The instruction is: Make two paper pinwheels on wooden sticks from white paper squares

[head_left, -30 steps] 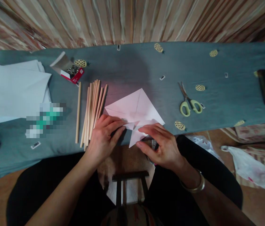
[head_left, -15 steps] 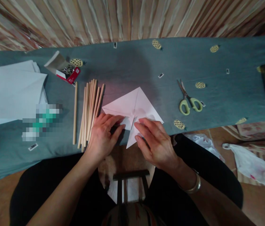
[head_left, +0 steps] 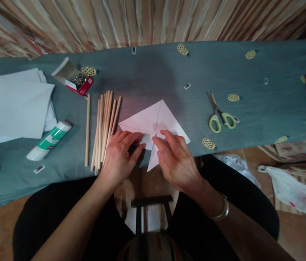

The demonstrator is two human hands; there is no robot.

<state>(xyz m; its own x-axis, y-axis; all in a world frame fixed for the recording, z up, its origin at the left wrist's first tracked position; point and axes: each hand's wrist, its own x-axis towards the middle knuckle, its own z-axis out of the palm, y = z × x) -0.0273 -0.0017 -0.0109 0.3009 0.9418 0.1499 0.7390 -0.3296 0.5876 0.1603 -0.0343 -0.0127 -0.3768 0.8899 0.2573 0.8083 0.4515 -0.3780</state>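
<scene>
The person has two bare arms with no sleeves on them. The left hand (head_left: 118, 159) wears nothing. Near the right hand (head_left: 178, 163), a shiny metal bangle (head_left: 219, 212) goes round the wrist. Black clothes (head_left: 239, 195) cover the legs.

Dim, warm light; soft focus, edges bent by fisheye distortion.

teal-clothed table (head_left: 155, 70) with folded paper (head_left: 153, 121), sticks (head_left: 105, 125), scissors (head_left: 218, 112), glue (head_left: 49, 140)
</scene>
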